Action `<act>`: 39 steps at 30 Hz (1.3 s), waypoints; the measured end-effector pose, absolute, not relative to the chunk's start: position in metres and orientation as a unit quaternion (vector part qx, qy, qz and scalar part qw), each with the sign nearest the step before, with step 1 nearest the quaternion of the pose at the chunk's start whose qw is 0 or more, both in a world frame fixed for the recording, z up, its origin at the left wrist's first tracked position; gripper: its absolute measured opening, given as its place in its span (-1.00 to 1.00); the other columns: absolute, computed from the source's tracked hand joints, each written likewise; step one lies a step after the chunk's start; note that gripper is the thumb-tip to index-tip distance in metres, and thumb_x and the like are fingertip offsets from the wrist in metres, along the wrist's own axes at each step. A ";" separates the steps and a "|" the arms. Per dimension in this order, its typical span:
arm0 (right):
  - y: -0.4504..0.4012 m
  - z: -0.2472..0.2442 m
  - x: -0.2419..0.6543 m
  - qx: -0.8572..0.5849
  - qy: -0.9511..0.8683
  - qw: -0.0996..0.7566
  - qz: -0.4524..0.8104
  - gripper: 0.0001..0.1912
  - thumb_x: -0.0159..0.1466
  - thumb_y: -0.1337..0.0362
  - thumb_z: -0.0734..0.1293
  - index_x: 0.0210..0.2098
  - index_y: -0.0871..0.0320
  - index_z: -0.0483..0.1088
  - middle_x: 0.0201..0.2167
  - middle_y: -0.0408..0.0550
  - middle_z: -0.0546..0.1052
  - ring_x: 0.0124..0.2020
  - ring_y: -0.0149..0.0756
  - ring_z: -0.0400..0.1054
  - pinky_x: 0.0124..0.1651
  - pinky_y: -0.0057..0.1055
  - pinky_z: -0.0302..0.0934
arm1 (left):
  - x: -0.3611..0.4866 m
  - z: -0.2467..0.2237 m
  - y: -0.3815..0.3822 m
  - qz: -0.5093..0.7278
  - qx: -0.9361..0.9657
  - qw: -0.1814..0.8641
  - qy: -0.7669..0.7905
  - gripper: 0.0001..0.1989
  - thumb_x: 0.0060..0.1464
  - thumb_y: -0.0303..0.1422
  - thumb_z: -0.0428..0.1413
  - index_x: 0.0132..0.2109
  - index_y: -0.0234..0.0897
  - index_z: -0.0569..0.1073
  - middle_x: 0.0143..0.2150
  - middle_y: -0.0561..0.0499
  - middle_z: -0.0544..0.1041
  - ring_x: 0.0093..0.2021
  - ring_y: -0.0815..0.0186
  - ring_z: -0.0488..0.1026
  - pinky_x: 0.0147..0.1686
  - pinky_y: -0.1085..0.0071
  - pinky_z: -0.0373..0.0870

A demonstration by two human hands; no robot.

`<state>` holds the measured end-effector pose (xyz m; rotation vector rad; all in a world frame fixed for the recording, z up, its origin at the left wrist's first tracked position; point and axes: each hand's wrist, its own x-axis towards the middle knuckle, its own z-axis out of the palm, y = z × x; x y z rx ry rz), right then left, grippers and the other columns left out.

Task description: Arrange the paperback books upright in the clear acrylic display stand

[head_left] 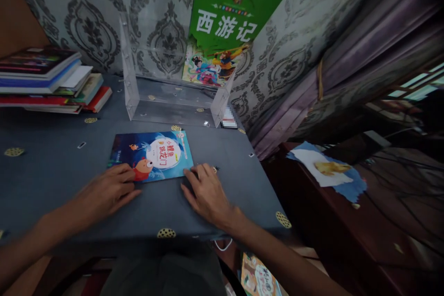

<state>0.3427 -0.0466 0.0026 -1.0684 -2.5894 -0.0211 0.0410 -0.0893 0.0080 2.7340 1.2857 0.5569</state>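
A blue picture book (128,152) with a red fish and a white circle on its cover lies closed and flat on the table. My left hand (116,189) rests over its near left corner, fingers lightly bent on the cover and thumb apart. At the near right corner is my right hand (208,194), its fingertips at the book's edge and its thumb spread on the tablecloth. Neither hand is wrapped round the book. Behind it stands a clear acrylic rack (130,88), with a green book (222,32) upright at its right side.
A stack of books (45,78) sits at the table's left back. The patterned dark tablecloth (229,148) ends at a slanting right edge. Beyond it are a dark red cabinet (333,222) with a blue cloth (354,192) and a purple curtain (287,111). Another book (258,277) lies below the table.
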 end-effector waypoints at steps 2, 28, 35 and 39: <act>-0.046 0.008 0.340 -0.366 -0.916 0.162 0.002 -0.73 0.46 0.17 0.26 -0.03 0.19 0.51 -0.17 0.16 0.55 -0.12 -0.02 0.35 -0.05 -0.09 0.29 | 0.035 0.005 -0.083 0.174 0.883 0.016 0.435 -0.51 0.44 -0.23 -0.06 -0.46 -0.18 0.53 -0.36 -0.03 0.54 -0.23 0.19 0.43 -0.20 0.25 0.42; 0.050 -0.012 0.309 -0.372 -0.911 0.136 0.119 -0.13 0.37 -0.29 0.21 0.43 0.18 0.16 0.50 0.34 0.10 0.55 0.23 -0.14 0.48 0.30 -0.09 | 0.012 -0.012 -0.001 0.162 0.756 0.041 0.633 -0.31 0.36 0.11 -0.20 0.32 -0.30 0.33 0.43 -0.26 0.31 0.48 -0.08 0.14 0.40 -0.11 0.15; 0.014 -0.006 0.324 -0.343 -0.931 0.085 0.087 -0.07 0.38 -0.31 0.17 0.49 0.18 0.03 0.53 0.33 -0.02 0.56 0.27 -0.24 0.45 0.32 -0.04 | 0.015 -0.008 -0.003 0.139 0.745 0.064 0.649 -0.29 0.36 0.09 -0.20 0.36 -0.35 0.30 0.48 -0.28 0.23 0.51 -0.08 0.08 0.43 -0.10 0.07; 0.001 -0.005 0.328 -0.346 -0.934 0.068 0.056 -0.22 0.45 -0.16 0.18 0.48 0.16 0.07 0.51 0.30 0.07 0.54 0.22 -0.13 0.45 0.27 0.01 | 0.015 -0.009 -0.002 0.141 0.747 0.057 0.647 -0.29 0.35 0.10 -0.19 0.36 -0.33 0.31 0.48 -0.26 0.23 0.50 -0.09 0.09 0.42 -0.09 0.07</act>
